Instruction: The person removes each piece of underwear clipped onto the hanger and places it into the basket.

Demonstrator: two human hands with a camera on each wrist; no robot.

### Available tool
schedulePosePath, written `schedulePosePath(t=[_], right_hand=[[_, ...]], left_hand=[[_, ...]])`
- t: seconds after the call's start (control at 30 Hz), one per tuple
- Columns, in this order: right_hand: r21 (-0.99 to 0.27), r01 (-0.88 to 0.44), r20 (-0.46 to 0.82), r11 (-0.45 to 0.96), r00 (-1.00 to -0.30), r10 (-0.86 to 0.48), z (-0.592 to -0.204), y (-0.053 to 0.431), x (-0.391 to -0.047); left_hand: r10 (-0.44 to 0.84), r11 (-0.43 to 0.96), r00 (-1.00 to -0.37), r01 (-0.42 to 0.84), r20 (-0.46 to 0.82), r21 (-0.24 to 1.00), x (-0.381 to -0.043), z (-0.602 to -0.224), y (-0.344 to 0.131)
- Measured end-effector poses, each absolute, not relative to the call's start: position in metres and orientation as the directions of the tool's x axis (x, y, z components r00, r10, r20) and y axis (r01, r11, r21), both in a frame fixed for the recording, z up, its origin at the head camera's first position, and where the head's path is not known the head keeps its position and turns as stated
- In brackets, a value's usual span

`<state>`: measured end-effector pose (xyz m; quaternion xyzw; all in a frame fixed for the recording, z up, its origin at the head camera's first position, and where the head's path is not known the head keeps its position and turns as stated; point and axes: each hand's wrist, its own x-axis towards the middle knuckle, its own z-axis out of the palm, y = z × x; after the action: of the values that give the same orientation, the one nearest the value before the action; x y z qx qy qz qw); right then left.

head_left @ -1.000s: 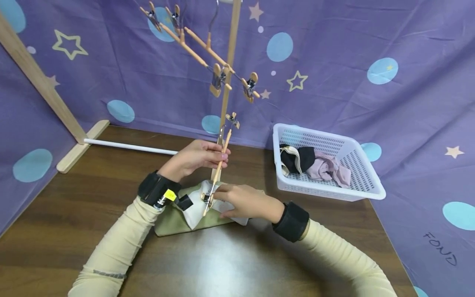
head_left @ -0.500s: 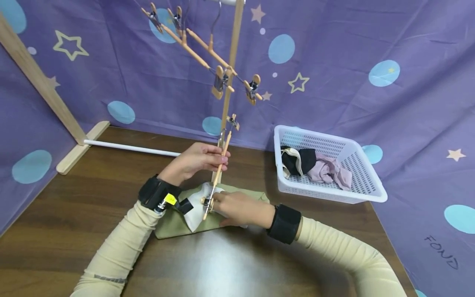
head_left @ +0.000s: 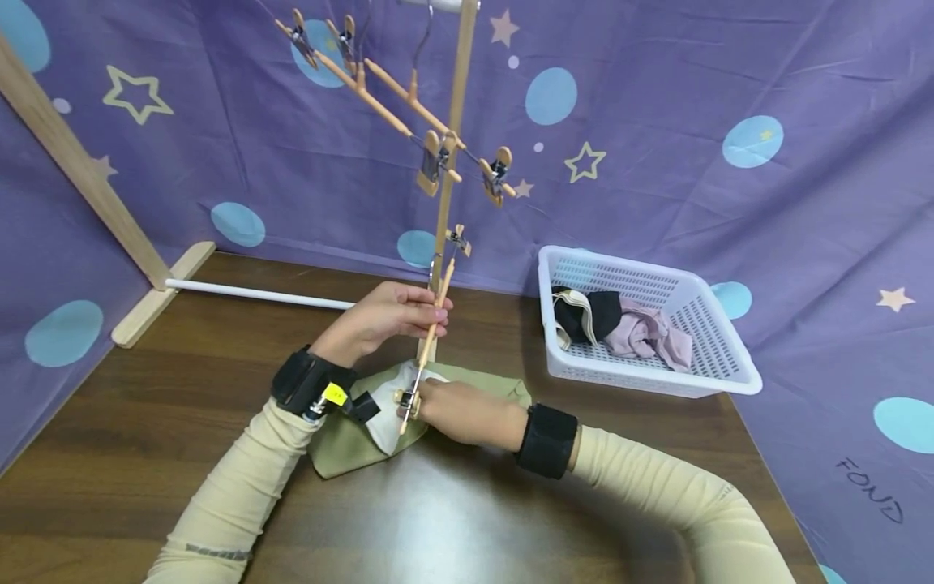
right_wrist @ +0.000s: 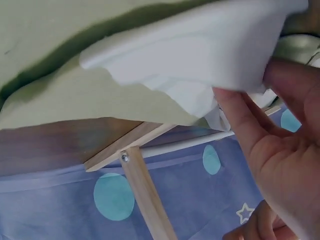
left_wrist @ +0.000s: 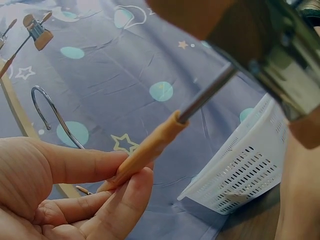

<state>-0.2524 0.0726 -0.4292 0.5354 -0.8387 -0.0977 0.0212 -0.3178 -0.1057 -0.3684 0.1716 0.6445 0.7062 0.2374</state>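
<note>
My left hand (head_left: 387, 316) pinches the orange-brown bar of a clip hanger (head_left: 443, 288) between thumb and fingers. The left wrist view shows that bar (left_wrist: 145, 150) close up, the metal hook (left_wrist: 55, 112) beyond it and one large clip (left_wrist: 280, 55) at upper right. On the table, under the hanger's lower clip (head_left: 406, 399), lies a folded olive-green cloth (head_left: 343, 446) with a white part (head_left: 387, 430). My right hand (head_left: 474, 414) is beside that clip. In the right wrist view its thumb and fingers pinch the edge of the white fabric (right_wrist: 175, 60) over the green cloth (right_wrist: 115, 95).
Two more clip hangers (head_left: 383, 101) hang at the top, near a wooden post (head_left: 454, 105). At back right stands a white perforated basket (head_left: 657, 381) with black (head_left: 604, 315) and pink (head_left: 635, 332) cloth. A white rod (head_left: 263, 294) runs low behind the left hand.
My right hand has moved left, closer to the lower clip, and the white fabric on its right is no longer visible. The green cloth's front edge has shifted. The left hand stays nearly in place.
</note>
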Motion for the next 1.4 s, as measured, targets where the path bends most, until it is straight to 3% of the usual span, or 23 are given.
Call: schedulePosePath(t=[0.33,0.8,1.0,1.2,1.4], right_hand=[[0.049,-0.875,-0.033,0.482,-0.483,-0.875,-0.432,0.069,-0.259],[-0.014,-0.851,0.057,0.525,-0.524,-0.85,-0.431,0.069,-0.261],[0.007,-0.877,0.082,0.48,-0.477,-0.875,-0.411,0.078,-0.262],[-0.061,-0.87,0.162,0.49,-0.493,-0.855,-0.381,0.093,-0.267],[-0.024,-0.85,0.241,0.526,-0.515,-0.822,-0.347,0.11,-0.272]], left_hand=[[0.551,-0.072,-0.833,-0.114,-0.056,0.991,-0.318,-0.367,-0.107],[0.555,-0.072,-0.83,-0.116,-0.058,0.991,-0.315,-0.364,-0.106],[0.561,-0.07,-0.825,-0.129,-0.068,0.989,-0.313,-0.363,-0.107],[0.566,-0.045,-0.822,-0.11,-0.065,0.993,-0.312,-0.364,-0.107],[0.561,-0.036,-0.825,-0.102,-0.065,0.994,-0.314,-0.365,-0.107]])
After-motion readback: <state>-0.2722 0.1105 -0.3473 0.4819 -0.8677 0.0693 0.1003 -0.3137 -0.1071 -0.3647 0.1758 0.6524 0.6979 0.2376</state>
